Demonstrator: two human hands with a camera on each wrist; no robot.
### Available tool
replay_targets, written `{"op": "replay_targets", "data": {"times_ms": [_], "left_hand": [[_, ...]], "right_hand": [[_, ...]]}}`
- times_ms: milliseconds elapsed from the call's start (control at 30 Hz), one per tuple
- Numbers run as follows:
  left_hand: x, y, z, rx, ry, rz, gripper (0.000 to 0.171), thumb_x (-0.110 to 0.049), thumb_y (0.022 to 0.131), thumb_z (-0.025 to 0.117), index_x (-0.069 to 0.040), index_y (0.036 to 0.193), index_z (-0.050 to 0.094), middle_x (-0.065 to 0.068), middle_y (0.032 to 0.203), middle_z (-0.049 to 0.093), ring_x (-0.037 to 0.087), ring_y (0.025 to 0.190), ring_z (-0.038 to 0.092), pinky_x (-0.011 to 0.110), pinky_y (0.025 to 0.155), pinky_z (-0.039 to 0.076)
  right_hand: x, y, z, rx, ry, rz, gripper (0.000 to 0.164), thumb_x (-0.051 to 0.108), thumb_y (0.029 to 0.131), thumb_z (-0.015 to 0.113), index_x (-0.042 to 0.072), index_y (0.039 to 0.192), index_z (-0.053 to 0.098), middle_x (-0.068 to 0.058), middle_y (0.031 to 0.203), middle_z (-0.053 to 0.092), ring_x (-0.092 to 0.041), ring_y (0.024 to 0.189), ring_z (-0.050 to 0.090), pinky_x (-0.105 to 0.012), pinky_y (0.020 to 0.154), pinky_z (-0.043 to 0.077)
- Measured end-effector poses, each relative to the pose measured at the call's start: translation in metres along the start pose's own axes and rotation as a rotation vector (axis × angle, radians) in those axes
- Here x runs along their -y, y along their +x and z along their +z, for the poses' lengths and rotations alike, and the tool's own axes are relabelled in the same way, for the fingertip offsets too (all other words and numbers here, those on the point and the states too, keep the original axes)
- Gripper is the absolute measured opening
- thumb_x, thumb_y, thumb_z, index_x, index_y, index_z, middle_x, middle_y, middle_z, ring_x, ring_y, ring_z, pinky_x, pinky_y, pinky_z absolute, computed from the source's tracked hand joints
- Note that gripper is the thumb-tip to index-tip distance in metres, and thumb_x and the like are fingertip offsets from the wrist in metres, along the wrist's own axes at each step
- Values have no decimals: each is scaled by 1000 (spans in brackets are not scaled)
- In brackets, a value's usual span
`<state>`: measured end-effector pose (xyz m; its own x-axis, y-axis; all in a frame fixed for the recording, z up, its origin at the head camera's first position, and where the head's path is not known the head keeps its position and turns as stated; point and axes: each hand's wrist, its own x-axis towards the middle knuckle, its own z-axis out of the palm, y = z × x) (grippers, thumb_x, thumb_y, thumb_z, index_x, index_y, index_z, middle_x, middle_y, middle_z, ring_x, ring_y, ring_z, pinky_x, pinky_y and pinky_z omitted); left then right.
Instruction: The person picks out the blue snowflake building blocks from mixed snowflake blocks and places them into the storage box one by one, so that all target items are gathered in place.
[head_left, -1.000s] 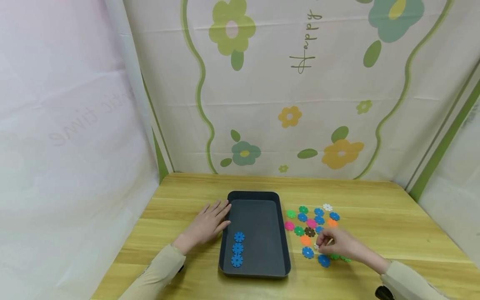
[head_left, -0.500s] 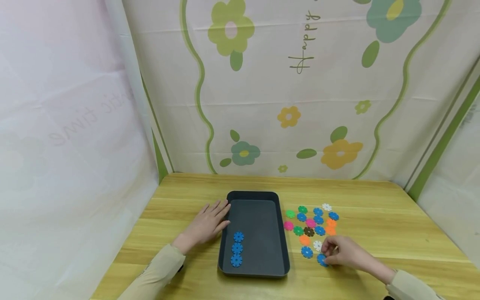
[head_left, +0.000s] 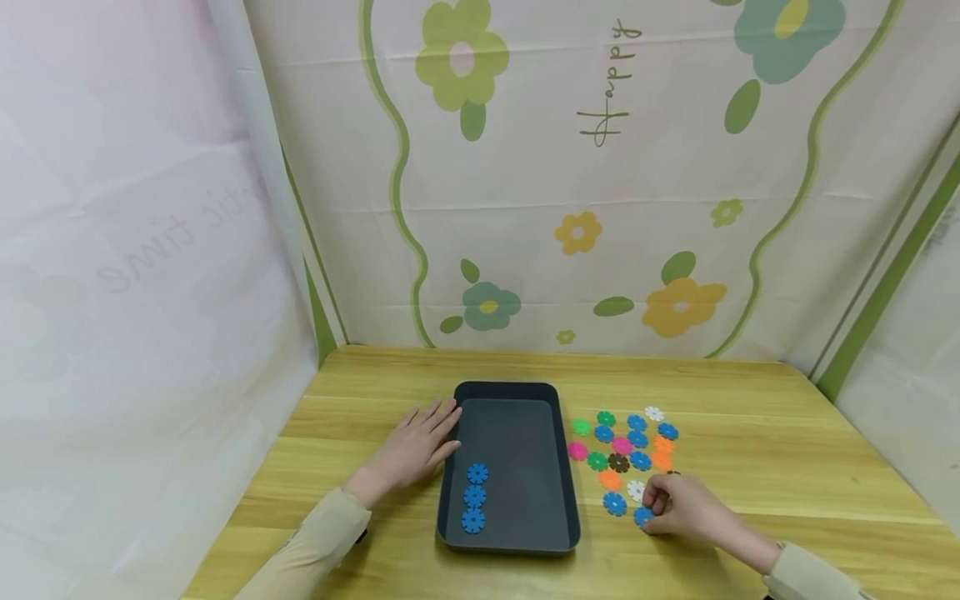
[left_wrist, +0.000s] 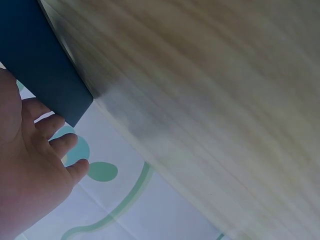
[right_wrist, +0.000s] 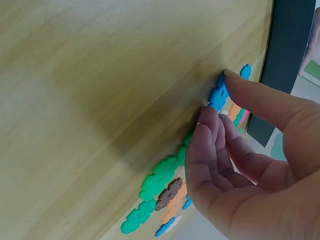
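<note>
My left hand [head_left: 412, 450] lies with straight, spread fingers against the left rim of the dark grey tray [head_left: 525, 467]. In the left wrist view those fingers touch the tray's outer wall [left_wrist: 45, 65]. Three blue snowflake discs [head_left: 474, 497] stand in a column at the tray's lower left. Right of the tray, my right hand [head_left: 686, 508] pinches a blue snowflake disc [right_wrist: 218, 93] at its edges between thumb and fingertips, at table level. A white disc [head_left: 635, 491] and another blue disc [head_left: 615, 503] lie close by. The hand hides green discs [right_wrist: 160, 176] from the head view.
Several more loose discs, among them pink [head_left: 622, 447], orange [head_left: 663, 460], brown [head_left: 618, 463] and white [head_left: 655, 413], lie flat on the wooden table [head_left: 787, 450]. A patterned cloth [head_left: 525, 208] hangs behind the table's far edge.
My right hand has shifted from the white disc toward the near blue disc and now pinches it. The white disc is uncovered. My left hand and the tray have stayed put.
</note>
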<state>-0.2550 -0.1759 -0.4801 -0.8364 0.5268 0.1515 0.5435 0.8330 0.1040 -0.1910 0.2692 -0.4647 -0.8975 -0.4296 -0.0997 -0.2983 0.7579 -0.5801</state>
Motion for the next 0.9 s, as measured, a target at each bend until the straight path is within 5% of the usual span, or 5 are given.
{"op": "replay_targets", "data": {"times_ms": [400,900], "left_hand": [[0,1,0,7,9,-7,61,-47,105,40,-15,157,32,5,164,29,31,152,29,58,120,28],[0,0,1,10,16,-4,61,-47,105,41,-15,157,32,6,164,29,31,151,30,58,120,28]], "right_hand": [[3,2,0,-8,-23,5,31,17,73,86,8,83,59,2,76,59,3,65,45,-18,58,43],[2,-2,-7,30,80,-26,24,5,76,81,5,86,59,-1,81,60,1,69,48,-18,59,47]]}}
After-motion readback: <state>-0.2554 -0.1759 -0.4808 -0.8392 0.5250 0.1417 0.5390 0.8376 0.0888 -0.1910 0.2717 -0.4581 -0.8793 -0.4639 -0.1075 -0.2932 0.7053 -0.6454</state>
